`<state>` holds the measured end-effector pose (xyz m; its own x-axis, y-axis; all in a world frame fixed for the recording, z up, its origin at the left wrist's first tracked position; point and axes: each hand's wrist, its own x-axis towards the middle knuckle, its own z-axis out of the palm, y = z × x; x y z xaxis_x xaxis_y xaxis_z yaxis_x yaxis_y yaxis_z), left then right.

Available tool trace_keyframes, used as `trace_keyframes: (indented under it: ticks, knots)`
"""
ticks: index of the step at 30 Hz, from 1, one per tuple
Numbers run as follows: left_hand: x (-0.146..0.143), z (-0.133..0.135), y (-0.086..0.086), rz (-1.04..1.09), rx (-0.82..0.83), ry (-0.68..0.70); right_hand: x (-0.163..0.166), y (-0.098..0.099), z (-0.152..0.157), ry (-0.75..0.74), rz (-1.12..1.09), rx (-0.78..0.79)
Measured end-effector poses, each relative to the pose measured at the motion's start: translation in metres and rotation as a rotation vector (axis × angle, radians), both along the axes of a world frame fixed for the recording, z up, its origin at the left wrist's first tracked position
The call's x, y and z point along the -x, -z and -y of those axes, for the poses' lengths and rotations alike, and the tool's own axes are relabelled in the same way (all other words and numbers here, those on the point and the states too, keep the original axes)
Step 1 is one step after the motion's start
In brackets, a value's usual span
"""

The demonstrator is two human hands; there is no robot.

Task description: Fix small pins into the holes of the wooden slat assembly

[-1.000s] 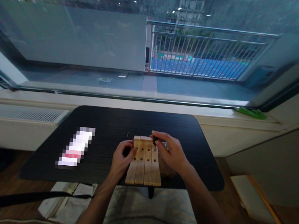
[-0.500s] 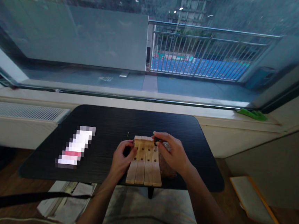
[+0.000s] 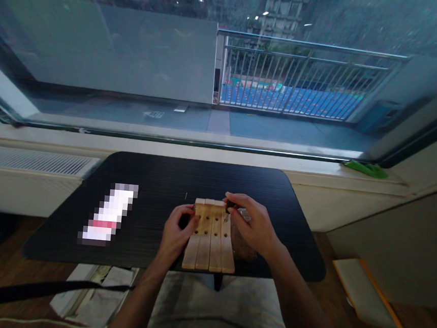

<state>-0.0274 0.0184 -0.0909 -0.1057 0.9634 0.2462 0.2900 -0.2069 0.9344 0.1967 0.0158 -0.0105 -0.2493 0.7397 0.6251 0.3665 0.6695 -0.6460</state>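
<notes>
A light wooden piece of several curved slats (image 3: 210, 250), with two rows of dark holes, lies on the black table (image 3: 156, 179) in front of me. My left hand (image 3: 177, 229) is closed on its left edge, the thumb resting on top near the holes. Pinched in my right hand (image 3: 254, 220) is a small tool with a short dark handle (image 3: 230, 204), which looks like a screwdriver. Its thin tip points down at the upper hole of the rightmost slat; whether it sits inside the hole I cannot tell. A clear plastic bag (image 3: 244, 240) lies partly under my right hand.
A thin small pin or screw (image 3: 185, 196) lies beyond my left hand. A phone-like, blurred-out object (image 3: 109, 215) is on the table's left. Behind are a window sill (image 3: 204, 151) with a green cloth (image 3: 365, 169) and a radiator (image 3: 35, 160).
The whole view has shifted very slightly. Both hands, the tool and the wooden piece keep almost the same positions relative to each other.
</notes>
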Motion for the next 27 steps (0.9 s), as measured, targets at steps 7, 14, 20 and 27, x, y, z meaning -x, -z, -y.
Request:
trace_keyframes:
  ticks: [7,14,20,27]
  knots:
    - [-0.0001,-0.0005,0.0025,-0.005,0.000,-0.007,-0.0005,-0.0001,-0.0003,0.009,0.015,-0.026]
    - [0.0000,0.0004,0.0003,-0.001,0.003,0.000,0.0039,0.0011,-0.0004,-0.007,-0.016,-0.045]
    - [-0.0006,0.0003,0.0005,-0.003,0.000,-0.007,0.0035,0.0018,-0.0007,0.006,-0.026,0.026]
    - [-0.0003,0.0009,-0.0006,0.006,0.005,-0.005,0.0035,0.0064,-0.0012,-0.023,-0.091,0.070]
